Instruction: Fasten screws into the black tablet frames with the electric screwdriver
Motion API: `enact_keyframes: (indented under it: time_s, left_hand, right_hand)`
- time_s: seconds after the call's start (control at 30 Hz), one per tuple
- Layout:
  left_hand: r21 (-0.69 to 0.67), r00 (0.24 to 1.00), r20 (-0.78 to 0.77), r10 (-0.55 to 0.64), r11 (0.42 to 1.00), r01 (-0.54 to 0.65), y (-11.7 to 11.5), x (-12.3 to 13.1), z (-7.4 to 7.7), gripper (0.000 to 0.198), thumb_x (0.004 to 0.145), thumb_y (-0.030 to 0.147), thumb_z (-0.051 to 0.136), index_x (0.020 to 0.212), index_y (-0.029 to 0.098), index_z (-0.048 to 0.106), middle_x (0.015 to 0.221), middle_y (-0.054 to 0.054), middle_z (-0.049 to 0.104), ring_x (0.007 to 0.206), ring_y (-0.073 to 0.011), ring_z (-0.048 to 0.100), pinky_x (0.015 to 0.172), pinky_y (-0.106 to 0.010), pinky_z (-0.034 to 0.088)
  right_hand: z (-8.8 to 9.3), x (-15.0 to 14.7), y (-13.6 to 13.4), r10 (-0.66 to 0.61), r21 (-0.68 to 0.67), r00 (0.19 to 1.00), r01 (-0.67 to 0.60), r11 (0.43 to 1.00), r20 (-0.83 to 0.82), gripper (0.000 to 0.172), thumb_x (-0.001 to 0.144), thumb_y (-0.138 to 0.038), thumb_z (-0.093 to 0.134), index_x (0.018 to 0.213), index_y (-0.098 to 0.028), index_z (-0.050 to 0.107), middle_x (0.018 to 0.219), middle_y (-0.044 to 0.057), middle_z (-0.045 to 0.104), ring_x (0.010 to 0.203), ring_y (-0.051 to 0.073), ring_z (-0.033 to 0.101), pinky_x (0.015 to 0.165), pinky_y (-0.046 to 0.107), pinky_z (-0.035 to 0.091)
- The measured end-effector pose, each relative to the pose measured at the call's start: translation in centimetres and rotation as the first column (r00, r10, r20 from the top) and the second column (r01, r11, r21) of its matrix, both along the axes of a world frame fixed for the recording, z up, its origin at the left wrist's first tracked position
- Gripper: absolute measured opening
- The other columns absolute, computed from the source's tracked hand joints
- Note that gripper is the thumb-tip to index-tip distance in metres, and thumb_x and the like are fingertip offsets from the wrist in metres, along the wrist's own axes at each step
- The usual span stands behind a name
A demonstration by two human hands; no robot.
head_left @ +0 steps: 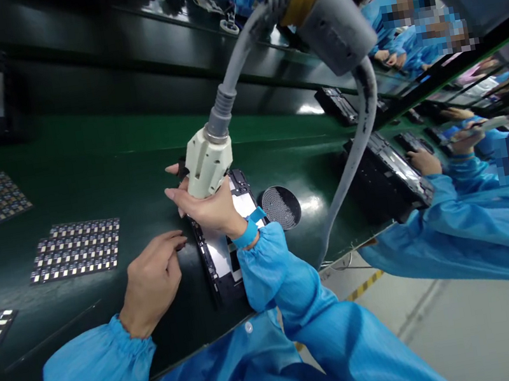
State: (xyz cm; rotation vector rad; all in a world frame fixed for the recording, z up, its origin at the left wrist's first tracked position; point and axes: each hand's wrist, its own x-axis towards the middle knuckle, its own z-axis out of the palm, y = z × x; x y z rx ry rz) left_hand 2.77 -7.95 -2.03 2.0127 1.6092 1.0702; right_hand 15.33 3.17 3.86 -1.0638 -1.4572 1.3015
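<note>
My right hand (pixel 209 209) is wrapped round a cream-coloured electric screwdriver (pixel 208 160), which has a thick grey cable at its upper end. The tool's tip is hidden behind the hand. Beneath that hand lies a black-framed device (pixel 219 257) with pale, reflective panels, partly covered by my wrist and sleeve. To the left of the device, my left hand (pixel 155 280) rests low over the table, thumb and fingers pinched together. Something small and dark shows at its fingertips, too small to name. A blue wrist strap (pixel 247 235) circles my right wrist.
Sheets of small parts (pixel 75 250) lie on the green table (pixel 135 170) at left. A round perforated dish (pixel 281 207) sits right of the device. Stacked black devices (pixel 387 176) stand farther right, near a co-worker's hand (pixel 425 161). The grey cable (pixel 352 165) loops across the right side.
</note>
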Motion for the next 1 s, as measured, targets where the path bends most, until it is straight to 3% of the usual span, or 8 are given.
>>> enact_keyframes:
  time_s: [0.2, 0.43, 0.57, 0.77, 1.0]
  left_hand:
    - [0.139, 0.987, -0.040, -0.158, 0.977, 0.162, -1.5, 1.7, 0.9, 0.027, 0.093, 0.009, 0.047, 0.111, 0.013, 0.067, 0.114, -0.009, 0.071, 0.105, -0.0187, 0.068, 0.097, -0.029, 0.055]
    - [0.300, 0.921, -0.068, -0.385, 0.872, 0.387, -3.6, 5.2, 2.0, 0.024, 0.090, 0.007, 0.055, 0.113, 0.008, 0.066, 0.111, -0.012, 0.072, 0.105, -0.0218, 0.068, 0.103, -0.039, 0.054]
    - [0.323, 0.913, -0.096, -0.396, 0.856, 0.405, -4.2, 6.1, 1.4, 0.022, 0.091, 0.011, 0.059, 0.111, 0.006, 0.066, 0.112, -0.012, 0.072, 0.107, -0.0228, 0.068, 0.105, -0.040, 0.053]
    - [0.280, 0.891, -0.175, -0.420, 0.846, 0.454, -4.6, 6.1, 0.9, 0.029, 0.093, 0.020, 0.060, 0.118, 0.005, 0.065, 0.120, -0.014, 0.070, 0.115, -0.0262, 0.065, 0.109, -0.045, 0.051]
    - [0.273, 0.879, -0.225, -0.421, 0.838, 0.472, -5.1, 6.3, 0.4, 0.029, 0.093, 0.015, 0.058, 0.120, 0.004, 0.064, 0.124, -0.015, 0.068, 0.122, -0.0271, 0.061, 0.112, -0.047, 0.048]
  right_hand:
    - [-0.1, -0.1, 0.1, 0.008, 0.003, 1.000, -0.008, 1.000, 0.011, 0.034, 0.073, -0.036, 0.081, 0.096, -0.018, 0.064, 0.056, -0.007, 0.053, 0.051, 0.012, 0.054, 0.059, 0.030, 0.054]
    - [-0.1, 0.0, 0.2, 0.010, 0.026, 0.995, -0.013, 1.000, 0.096, 0.028, 0.074, -0.034, 0.080, 0.091, -0.018, 0.065, 0.053, -0.005, 0.055, 0.054, 0.014, 0.057, 0.064, 0.032, 0.056]
    - [-0.1, 0.0, 0.2, 0.027, 0.064, 0.996, -0.033, 0.997, 0.084, 0.022, 0.075, -0.030, 0.078, 0.087, -0.019, 0.064, 0.056, -0.005, 0.056, 0.056, 0.013, 0.057, 0.068, 0.031, 0.057]
    - [-0.2, 0.1, 0.2, 0.042, 0.041, 0.996, -0.046, 0.998, 0.082, 0.025, 0.075, -0.031, 0.077, 0.091, -0.019, 0.063, 0.055, -0.005, 0.054, 0.055, 0.014, 0.057, 0.063, 0.031, 0.056]
    - [-0.1, 0.1, 0.2, 0.050, 0.041, 0.994, -0.055, 0.998, 0.099, 0.023, 0.075, -0.032, 0.077, 0.088, -0.019, 0.062, 0.057, -0.004, 0.055, 0.056, 0.014, 0.057, 0.068, 0.034, 0.059]
